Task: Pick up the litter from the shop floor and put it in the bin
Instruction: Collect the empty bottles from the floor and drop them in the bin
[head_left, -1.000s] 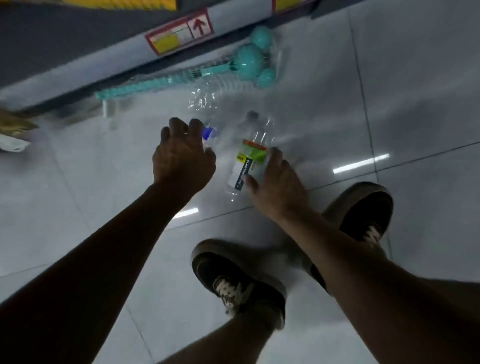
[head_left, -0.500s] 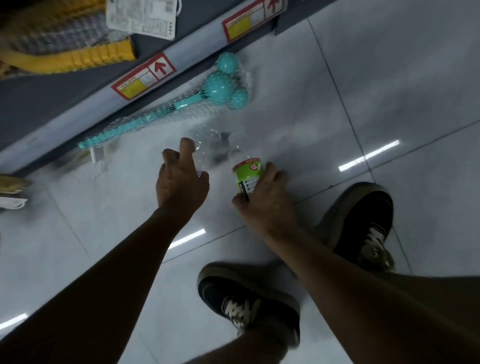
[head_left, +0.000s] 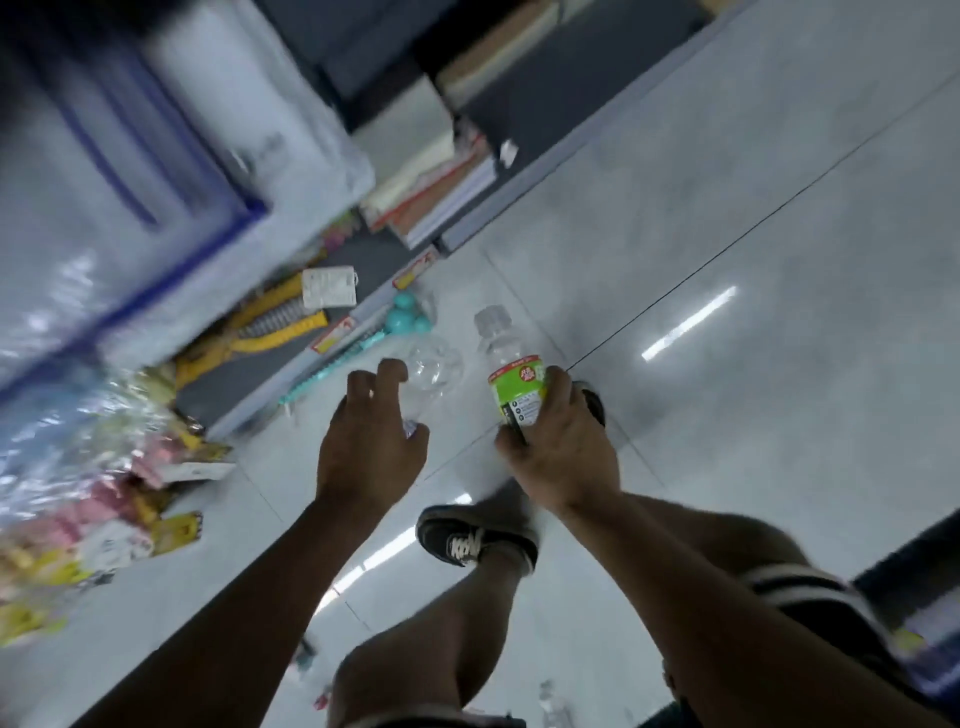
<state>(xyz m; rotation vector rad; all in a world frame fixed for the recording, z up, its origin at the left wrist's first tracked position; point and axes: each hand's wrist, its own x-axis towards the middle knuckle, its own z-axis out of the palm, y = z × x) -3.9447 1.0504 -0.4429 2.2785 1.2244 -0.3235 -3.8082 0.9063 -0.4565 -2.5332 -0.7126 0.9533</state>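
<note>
Right hand has its grip closed round the labelled waist of the green-label bottle. Left hand clasps the crushed clear bottle, just left of it. Both look empty: light, thin-walled, slick, crush easily. No bin visible.

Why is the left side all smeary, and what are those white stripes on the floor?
Head view: the shelves at left are smeared by motion blur, while the hands, left and right, and the labelled bottle look sharper. The stripes are glare on the glossy floor, probably from ceiling lights.
</note>
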